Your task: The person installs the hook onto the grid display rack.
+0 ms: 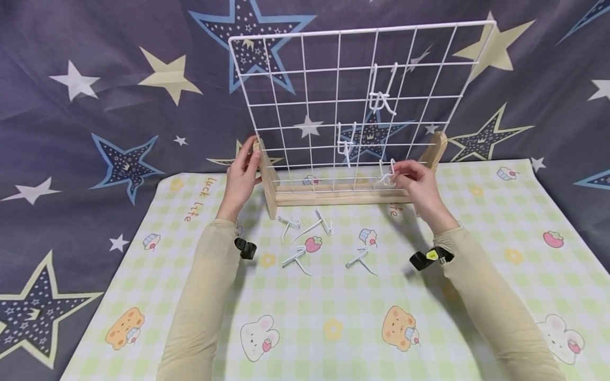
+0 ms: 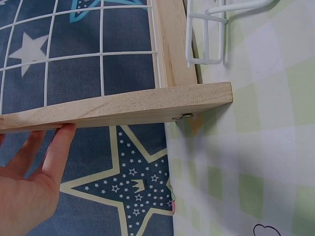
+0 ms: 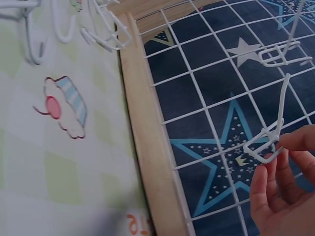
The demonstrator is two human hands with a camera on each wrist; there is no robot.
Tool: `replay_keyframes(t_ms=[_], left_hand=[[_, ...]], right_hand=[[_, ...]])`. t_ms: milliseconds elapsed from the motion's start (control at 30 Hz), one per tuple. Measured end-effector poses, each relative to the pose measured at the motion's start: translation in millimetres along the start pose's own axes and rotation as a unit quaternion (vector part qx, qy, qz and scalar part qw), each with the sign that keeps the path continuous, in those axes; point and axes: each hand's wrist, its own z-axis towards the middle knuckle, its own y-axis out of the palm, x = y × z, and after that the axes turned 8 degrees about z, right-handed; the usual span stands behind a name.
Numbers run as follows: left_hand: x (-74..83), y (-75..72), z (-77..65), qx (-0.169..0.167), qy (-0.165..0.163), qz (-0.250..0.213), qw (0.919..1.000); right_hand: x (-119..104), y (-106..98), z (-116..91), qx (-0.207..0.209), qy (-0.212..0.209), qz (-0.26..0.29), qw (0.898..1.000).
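Observation:
My right hand [image 1: 421, 193] pinches a white wire hook [image 3: 266, 145] between thumb and fingers, low on the right side of the white wire grid panel [image 1: 362, 33]. Two similar hooks hang higher on the grid: an upper hook [image 1: 379, 100] and a middle hook [image 1: 345, 147]. The panel stands in a wooden base [image 1: 343, 198]. My left hand [image 1: 240, 180] touches the outer face of the left wooden upright [image 2: 147, 105] with fairly straight fingers. Whether the pinched hook's top ends sit over a grid wire is hard to tell.
Several loose white hooks lie on the checked tablecloth [image 1: 295, 312] before the base, among them a left front hook [image 1: 296, 259] and a right front hook [image 1: 360, 259]. The right wooden upright [image 1: 433, 151] stands beside my right hand. A star-patterned dark cloth [image 1: 128, 69] hangs behind.

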Motion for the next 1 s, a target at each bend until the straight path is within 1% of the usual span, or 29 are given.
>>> replay_keyframes(t_ms=[200, 500, 800, 1000], left_hand=[[-2.0, 0.0, 0.7, 0.001, 0.0, -0.006, 1.0], [-2.2, -0.5, 1.3, -0.001, 0.002, -0.011, 0.9999], [-2.0, 0.5, 1.4, 0.0, -0.002, -0.013, 0.9999], [-2.2, 0.5, 1.3, 0.001, -0.001, -0.013, 0.9999]], right_hand=[[-12.6, -3.6, 2.7, -0.001, -0.014, 0.017, 1.0], [-35.8, -4.8, 7.2, 0.004, -0.053, 0.048, 0.997], [-54.8, -11.7, 14.8, 0.01, -0.074, 0.082, 0.994], [-65.7, -11.6, 19.3, 0.011, -0.091, 0.088, 0.992]])
